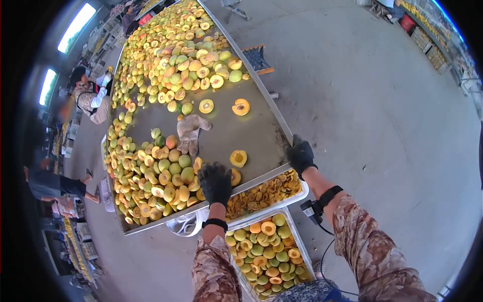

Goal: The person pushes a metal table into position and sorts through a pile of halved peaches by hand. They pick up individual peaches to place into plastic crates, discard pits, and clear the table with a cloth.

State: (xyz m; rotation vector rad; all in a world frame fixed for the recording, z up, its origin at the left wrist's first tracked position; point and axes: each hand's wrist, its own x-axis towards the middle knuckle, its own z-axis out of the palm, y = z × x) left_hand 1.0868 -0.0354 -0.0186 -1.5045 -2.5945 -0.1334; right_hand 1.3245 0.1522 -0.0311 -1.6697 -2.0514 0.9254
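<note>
Black-gloved left hand point(215, 183), fingers wide over peach halves point(235, 177); right hand point(300, 155) gripping tabletop point(236, 131) rim. Crates point(300, 241) nearly full; fruit heaps point(151, 176) left.

Fruit-processing shed: long metal bench point(236, 132) heaped with halved apricots point(166, 55), full trays point(294, 236) at its near edge, concrete floor point(362, 100), more crates point(427, 48) along walls.

Nothing here can be read; no word, brand, number or sign comes clear on the table point(236, 132); the white trays point(298, 240) below its edge show plain rims, with no legible label; the crates point(428, 46) stacked far off along the wall are too small and blurred for any marking on them to be made out.
</note>
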